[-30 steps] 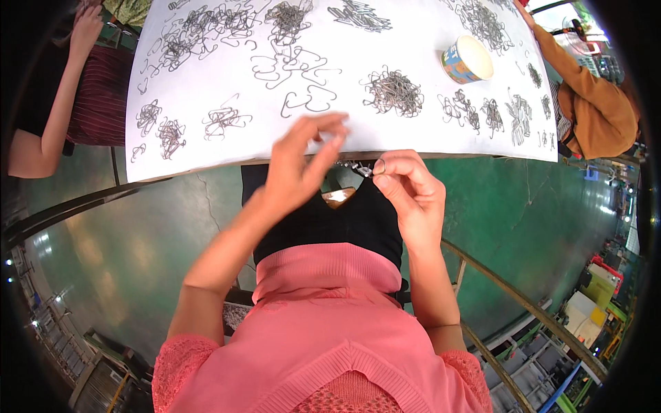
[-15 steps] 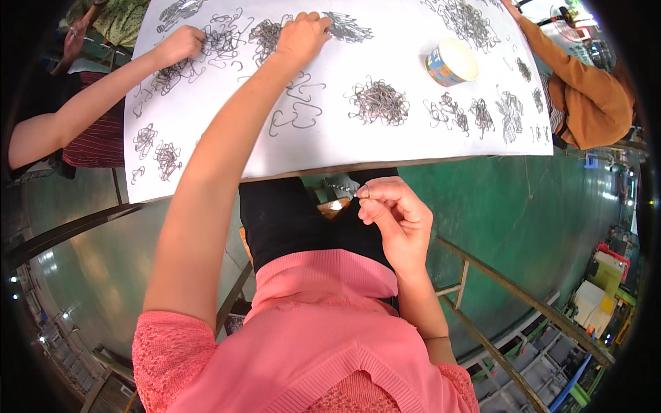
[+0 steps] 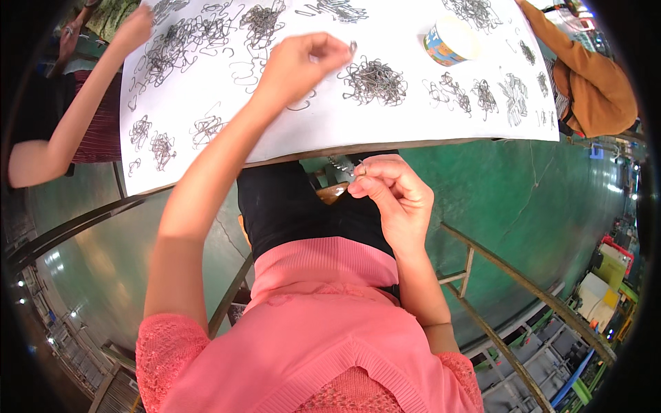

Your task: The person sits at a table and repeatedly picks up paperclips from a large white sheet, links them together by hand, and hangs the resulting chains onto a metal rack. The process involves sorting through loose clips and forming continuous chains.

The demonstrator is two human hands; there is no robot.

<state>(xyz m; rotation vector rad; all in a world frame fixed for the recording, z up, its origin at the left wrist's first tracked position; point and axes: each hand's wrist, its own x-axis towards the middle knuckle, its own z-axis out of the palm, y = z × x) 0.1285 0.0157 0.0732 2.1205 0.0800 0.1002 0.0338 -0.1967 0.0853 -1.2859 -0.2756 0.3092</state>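
Note:
My left hand (image 3: 296, 69) hovers above the white tabletop (image 3: 303, 134), thumb and forefinger pinched on a small grey wire hook (image 3: 353, 48). Just to its right lies a tangled heap of dark wire hooks (image 3: 375, 81); more loose hooks are partly covered by my wrist. In front of the table edge, over my lap, my right hand (image 3: 399, 196) is closed, its fingertips gripping a thin bent wire hook (image 3: 363, 168). Most of that hook is hidden by the fingers.
A patterned paper cup (image 3: 449, 43) stands on the table's right half. Several small hook piles (image 3: 484, 96) lie around it. A co-worker's hand (image 3: 134, 27) is at the far left, and another person's brown sleeve (image 3: 595, 89) at the right. Metal rails (image 3: 523, 289) run beside me.
My left hand has come back toward me from the far piles and now carries a hook. My right hand has barely moved. The left co-worker's hand has lifted off the hooks, farther away.

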